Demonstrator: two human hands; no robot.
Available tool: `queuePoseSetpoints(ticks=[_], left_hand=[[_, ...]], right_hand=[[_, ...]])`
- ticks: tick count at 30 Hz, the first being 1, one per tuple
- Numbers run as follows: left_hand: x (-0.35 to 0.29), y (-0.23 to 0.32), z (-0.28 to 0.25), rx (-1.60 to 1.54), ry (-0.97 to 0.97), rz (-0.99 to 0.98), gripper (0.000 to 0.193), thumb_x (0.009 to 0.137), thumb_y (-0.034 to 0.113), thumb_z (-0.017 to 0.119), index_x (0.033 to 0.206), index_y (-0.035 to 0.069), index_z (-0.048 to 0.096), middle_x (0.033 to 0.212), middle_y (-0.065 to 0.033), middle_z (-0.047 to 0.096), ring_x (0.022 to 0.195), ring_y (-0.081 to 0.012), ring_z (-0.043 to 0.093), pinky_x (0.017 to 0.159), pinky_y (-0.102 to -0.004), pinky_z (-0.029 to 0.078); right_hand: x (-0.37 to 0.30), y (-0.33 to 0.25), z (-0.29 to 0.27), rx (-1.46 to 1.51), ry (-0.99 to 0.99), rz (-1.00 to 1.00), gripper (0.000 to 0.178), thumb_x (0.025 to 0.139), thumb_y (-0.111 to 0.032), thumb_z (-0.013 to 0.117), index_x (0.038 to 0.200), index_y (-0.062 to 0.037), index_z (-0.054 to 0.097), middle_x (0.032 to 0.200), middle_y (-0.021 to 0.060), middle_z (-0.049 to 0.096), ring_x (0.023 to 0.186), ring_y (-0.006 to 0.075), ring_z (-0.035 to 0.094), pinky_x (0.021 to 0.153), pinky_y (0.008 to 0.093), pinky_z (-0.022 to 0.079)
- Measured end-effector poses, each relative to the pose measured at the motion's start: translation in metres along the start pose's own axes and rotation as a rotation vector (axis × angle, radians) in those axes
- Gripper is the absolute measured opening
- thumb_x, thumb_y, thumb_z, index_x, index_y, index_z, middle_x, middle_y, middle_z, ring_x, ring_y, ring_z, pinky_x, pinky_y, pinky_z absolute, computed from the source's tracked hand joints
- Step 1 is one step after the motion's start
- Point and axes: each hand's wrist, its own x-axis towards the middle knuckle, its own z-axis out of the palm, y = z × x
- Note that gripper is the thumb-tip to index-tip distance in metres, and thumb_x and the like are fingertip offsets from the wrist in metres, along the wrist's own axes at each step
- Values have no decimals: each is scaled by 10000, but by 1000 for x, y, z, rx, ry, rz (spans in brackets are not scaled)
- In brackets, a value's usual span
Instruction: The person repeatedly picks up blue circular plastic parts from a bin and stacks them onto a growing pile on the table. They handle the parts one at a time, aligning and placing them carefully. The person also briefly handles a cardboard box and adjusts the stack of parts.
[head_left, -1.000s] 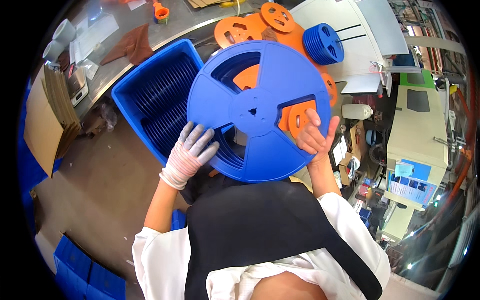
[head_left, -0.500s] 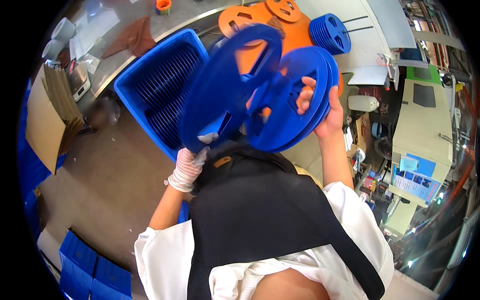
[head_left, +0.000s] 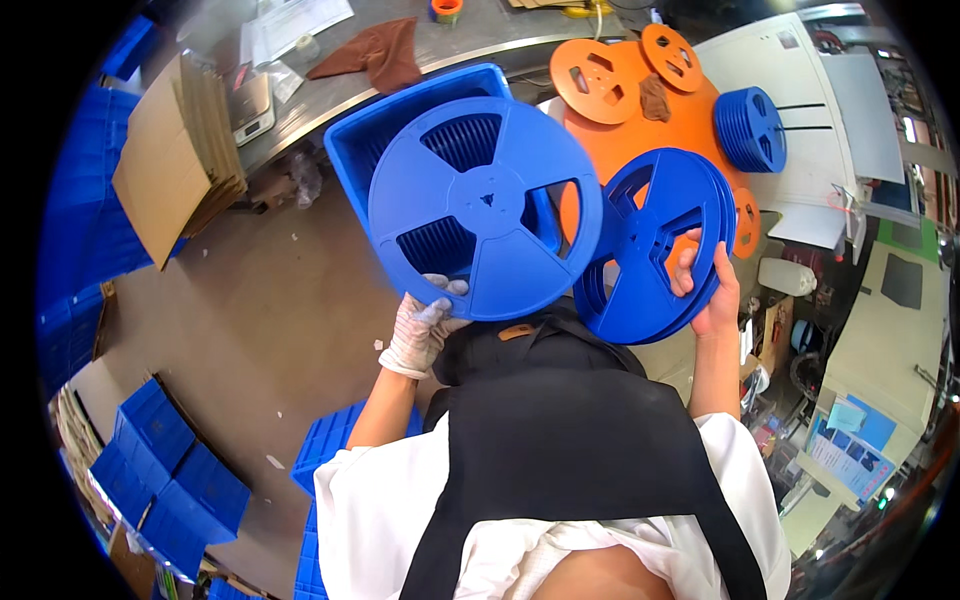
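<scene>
My gloved left hand pinches the lower rim of a blue plastic reel flange, a flat disc with large cut-out windows. It faces me nearly flat, above a blue crate in which rows of thin blue discs show through its windows. At the right my bare right hand grips a small stack of blue reel discs, fingers through a window and thumb at the outer rim. The left disc's right edge overlaps the stack in view; whether they touch I cannot tell.
Behind the stack stands an orange surface bearing orange discs. Farther right, more blue discs sit on dark rods. A metal table holds a brown cloth and a scale. Cardboard sheets stand left; blue crates lie lower left.
The disc in my left hand has turned from a steep tilt to face me and moved apart from the stack. My view has shifted, so the surroundings sit farther right.
</scene>
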Motion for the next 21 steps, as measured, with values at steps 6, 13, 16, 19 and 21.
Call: queuePoseSetpoints(ticks=[6, 13, 16, 19, 21], left_hand=[[28, 7, -55, 425, 424, 148, 298, 912, -8, 549, 1163, 141, 487, 1085, -81, 664, 913, -211, 665, 701, -390, 582], [83, 11, -149, 1209, 875, 189, 202, 886, 80, 591, 1079, 85, 531, 903, -131, 685, 795, -279, 672, 714, -410, 525], [103, 23, -140, 1321, 898, 118, 301, 884, 145, 624, 1145, 32, 526, 908, -178, 685, 818, -355, 675, 751, -427, 523], [128, 29, -144, 1462, 955, 43, 406, 881, 180, 640, 1215, 0, 499, 942, -208, 689, 873, -394, 674, 786, -448, 524], [143, 33, -147, 1451, 946, 12, 421, 883, 184, 638, 1229, -6, 491, 999, -221, 681, 919, -393, 667, 812, -447, 519]], right_hand=[[3, 15, 6, -7, -39, 32, 414, 1027, -406, 462, 1233, -51, 525, 806, 104, 630, 614, 156, 553, 541, 282, 446], [4, 20, 4, -5, 11, 51, 404, 1027, -405, 465, 1225, -58, 527, 795, 99, 621, 616, 155, 552, 558, 290, 445], [1, 21, 1, -2, 17, 45, 405, 1027, -411, 463, 1225, -64, 530, 794, 100, 619, 618, 158, 550, 568, 293, 446], [-1, 21, 3, -19, 24, 44, 410, 1026, -418, 460, 1228, -68, 529, 800, 99, 618, 621, 160, 551, 568, 292, 446], [-3, 22, 3, -20, 22, 41, 412, 1026, -420, 461, 1229, -69, 529, 805, 99, 617, 625, 161, 552, 569, 293, 446]])
